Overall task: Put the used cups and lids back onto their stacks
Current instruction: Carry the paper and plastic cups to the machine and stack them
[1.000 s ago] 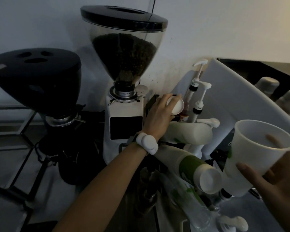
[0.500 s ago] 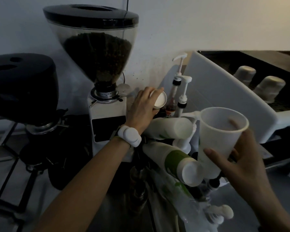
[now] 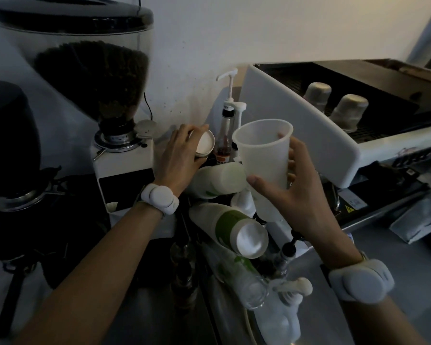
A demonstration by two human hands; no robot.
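My right hand (image 3: 300, 192) grips a translucent white plastic cup (image 3: 265, 155), upright with its mouth up, in the middle of the view. My left hand (image 3: 179, 158) rests on the top of a small white paper cup stack (image 3: 205, 145) beside the coffee grinder, fingers curled around its rim. Below both hands several cup stacks lie on their sides: a white one (image 3: 219, 180), one with a green band (image 3: 230, 227) and a clear plastic one (image 3: 244, 277). The plastic cup hangs just above and right of the white stack.
A bean grinder (image 3: 97, 78) stands at the left, with a second dark grinder (image 3: 8, 135) beside it. Syrup pump bottles (image 3: 228, 125) stand behind the cups. An espresso machine (image 3: 309, 125) with upturned cups (image 3: 348, 110) on top fills the right.
My right hand has carried the plastic cup left and up toward the stacks. My left hand has stayed on the small paper cup stack. The camera has turned to the right.
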